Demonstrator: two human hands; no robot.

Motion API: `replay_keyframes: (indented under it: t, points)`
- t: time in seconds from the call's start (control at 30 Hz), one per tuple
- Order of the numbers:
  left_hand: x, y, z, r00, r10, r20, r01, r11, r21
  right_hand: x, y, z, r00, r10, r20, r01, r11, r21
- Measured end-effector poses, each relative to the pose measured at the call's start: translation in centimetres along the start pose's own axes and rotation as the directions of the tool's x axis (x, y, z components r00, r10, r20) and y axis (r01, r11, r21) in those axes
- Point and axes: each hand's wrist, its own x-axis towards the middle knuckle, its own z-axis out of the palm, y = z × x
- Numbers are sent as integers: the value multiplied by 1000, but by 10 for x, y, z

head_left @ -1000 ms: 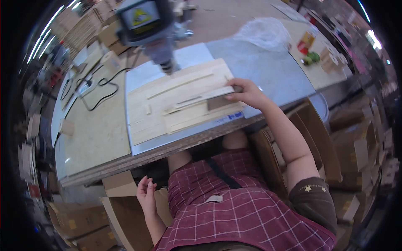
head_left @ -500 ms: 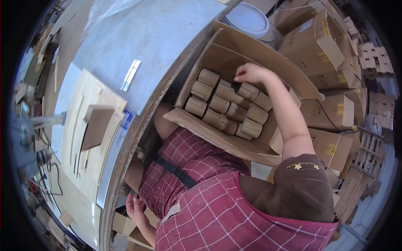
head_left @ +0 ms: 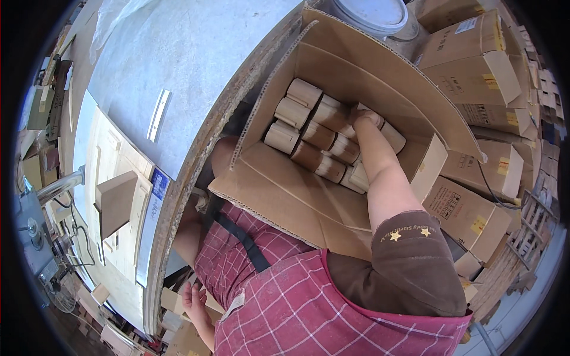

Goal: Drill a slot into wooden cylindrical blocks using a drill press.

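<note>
An open cardboard box [head_left: 332,44] stands beside the workbench. Rounded wooden pieces, several of them bundled or grooved along the side, lie in rows inside; one pale wooden piece [head_left: 304,92] is at the far left. My right hand [head_left: 367,118] reaches into the box with its fingers curled on a wooden piece in the far row; the fingertips are partly hidden. Low at the bench's edge, my left hand [head_left: 195,301] hangs with loosely bent fingers apart and nothing in them.
On the left, the metal-topped workbench [head_left: 208,41] carries a short metal strip [head_left: 158,114] and a wooden jig [head_left: 122,172] with an upright brown board. Stacked cartons [head_left: 469,77] stand at the right. A lidded bucket [head_left: 374,15] is behind the box.
My right hand has gone down from above the wooden pieces to among them. The view has shifted, so the box looks larger. My left hand stays low by the bench.
</note>
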Motion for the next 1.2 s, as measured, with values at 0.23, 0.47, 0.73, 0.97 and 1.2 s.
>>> replay_keyframes:
  t: [0.23,0.47,0.73,0.97,1.2]
  points:
    - [0,4,5,1000,19,25,-19,1000,23,-2,-21,13,946,-13,-324,-81,958,-275]
    - [-3,-1,6,999,28,38,-28,1000,7,5,-4,35,845,-32,-534,133,979,152]
    - [5,39,25,951,289,105,-282,956,-74,-129,41,-27,695,-164,-700,502,807,310]
    - [-14,112,49,674,726,139,-683,684,-256,-255,80,-56,293,-277,-915,955,130,266]
    - [-52,157,71,104,986,132,-954,137,-268,-377,-9,-10,10,-642,-767,400,-700,591]
